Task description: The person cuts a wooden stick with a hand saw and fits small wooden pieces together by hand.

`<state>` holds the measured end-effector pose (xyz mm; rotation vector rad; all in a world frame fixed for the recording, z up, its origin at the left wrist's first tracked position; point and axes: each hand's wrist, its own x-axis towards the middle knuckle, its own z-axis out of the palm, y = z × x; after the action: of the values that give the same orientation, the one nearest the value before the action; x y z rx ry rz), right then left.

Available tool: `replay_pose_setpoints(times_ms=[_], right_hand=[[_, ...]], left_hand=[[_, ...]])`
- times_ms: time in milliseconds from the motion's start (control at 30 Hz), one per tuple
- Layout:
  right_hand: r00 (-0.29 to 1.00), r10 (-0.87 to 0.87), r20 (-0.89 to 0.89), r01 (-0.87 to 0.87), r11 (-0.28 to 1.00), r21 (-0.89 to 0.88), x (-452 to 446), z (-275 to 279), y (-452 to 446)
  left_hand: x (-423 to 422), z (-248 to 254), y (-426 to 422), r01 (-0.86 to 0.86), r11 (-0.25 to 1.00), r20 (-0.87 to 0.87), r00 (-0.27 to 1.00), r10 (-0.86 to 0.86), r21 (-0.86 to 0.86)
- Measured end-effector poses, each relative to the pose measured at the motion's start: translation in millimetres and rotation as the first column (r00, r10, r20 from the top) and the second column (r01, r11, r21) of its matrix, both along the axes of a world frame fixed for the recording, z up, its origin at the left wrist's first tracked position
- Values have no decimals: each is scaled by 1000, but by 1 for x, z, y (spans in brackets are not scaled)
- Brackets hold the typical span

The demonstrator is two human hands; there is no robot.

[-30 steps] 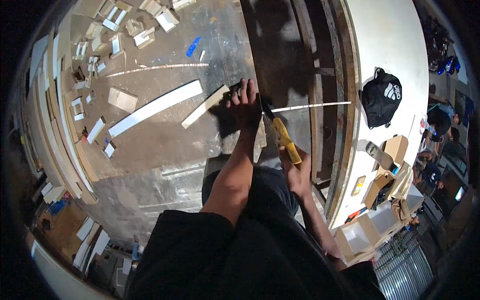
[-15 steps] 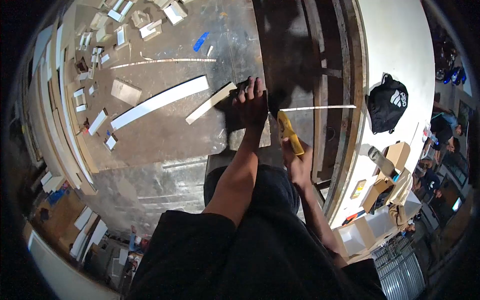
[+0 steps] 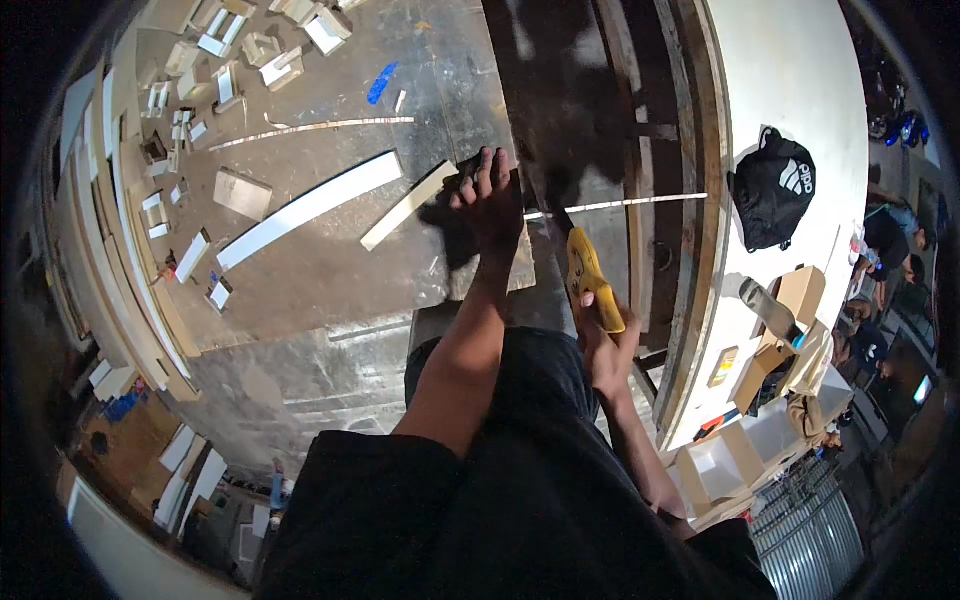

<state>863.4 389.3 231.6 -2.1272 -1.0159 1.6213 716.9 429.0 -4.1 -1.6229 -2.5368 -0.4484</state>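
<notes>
My left hand rests on a piece of wood at the right edge of the worktop, fingers extended and slightly apart. Much of the wood under it is hidden. In my right hand is a handsaw, gripped by its yellow handle. Its dark blade points up toward the worktop's edge and is hard to make out. Close to the blade, a thin pale strip stretches across the dark gap to a wooden beam. Left of my left hand lies a short wooden slat.
A long white board, a wooden block and several small wooden assemblies lie on the worktop. Beyond the gap, a white surface holds a black drawstring bag and open cardboard boxes. People are at the far right.
My right hand and the saw have drawn back slightly toward my body and right, showing more of the blade. My left hand stays on the wood. The whole view has shifted a little.
</notes>
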Motion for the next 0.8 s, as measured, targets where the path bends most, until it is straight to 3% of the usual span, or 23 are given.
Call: replay_pose_setpoints(times_ms=[133, 200, 367, 633, 700, 800], right_hand=[[995, -101, -8, 102, 992, 73, 0, -16, -17], [996, -21, -82, 27, 997, 73, -3, -12, -14], [997, 54, -48, -53, 998, 35, -4, -15, -14], [994, 58, -95, -51, 996, 75, -11, -9, -13], [979, 39, -199, -21, 996, 90, -14, -10, -13], [990, 20, -140, -15, 999, 37, -23, 5, -5]], left_hand=[[-5, 4, -1, 20, 998, 105, 994, -26, 58], [-6, 6, -3, 27, 997, 132, 991, -35, 66], [-3, 6, -4, 17, 999, 158, 987, -22, 31], [1, 8, -3, 16, 1000, 134, 991, -16, 4], [1, 4, -3, 12, 1000, 112, 994, -11, -8], [1, -4, -4, -19, 1000, 37, 999, 19, 18]])
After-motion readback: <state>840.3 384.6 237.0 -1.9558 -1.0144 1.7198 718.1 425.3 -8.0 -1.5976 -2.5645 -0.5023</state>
